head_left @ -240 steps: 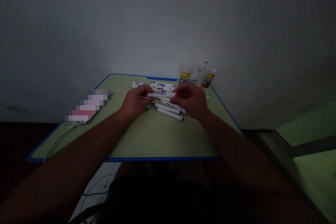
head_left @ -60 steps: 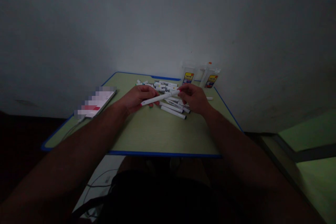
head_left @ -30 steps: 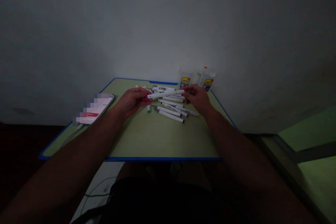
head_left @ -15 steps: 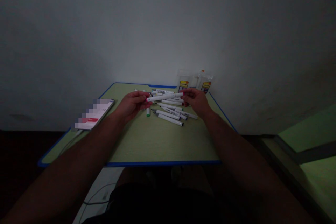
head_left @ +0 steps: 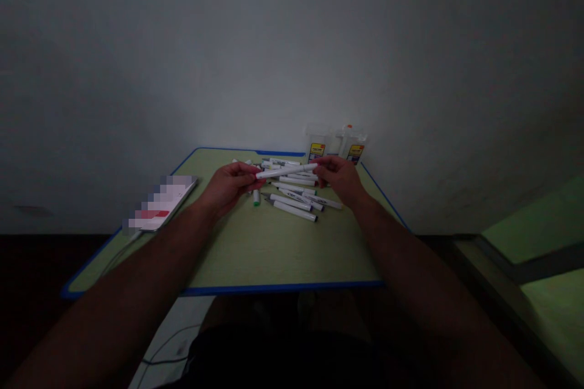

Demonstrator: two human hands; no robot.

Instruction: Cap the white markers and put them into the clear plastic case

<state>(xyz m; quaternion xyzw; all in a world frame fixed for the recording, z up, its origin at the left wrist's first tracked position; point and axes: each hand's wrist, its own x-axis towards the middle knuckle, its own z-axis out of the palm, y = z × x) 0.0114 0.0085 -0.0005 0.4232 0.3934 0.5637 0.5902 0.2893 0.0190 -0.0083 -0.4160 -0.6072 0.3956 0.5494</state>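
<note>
A white marker [head_left: 286,171] is held level between my two hands, above several other white markers lying on the table. My left hand [head_left: 230,185] pinches its left end, and my right hand [head_left: 338,177] pinches its right end. Both ends are covered by the fingers. Beneath and in front of it, white markers lie loosely at different angles. The nearest one [head_left: 294,211] has a dark end, and one with a green end [head_left: 256,197] lies beside my left hand.
The light green table [head_left: 274,255] has a blue edge. A phone [head_left: 168,202] with a cable lies at the left. Two clear cases with yellow labels, a left one [head_left: 317,144] and a right one [head_left: 354,144], stand at the back near the wall.
The view has shifted slightly. Both hands still hold the marker; its pink ends, seen earlier, are now hidden by the fingers.
</note>
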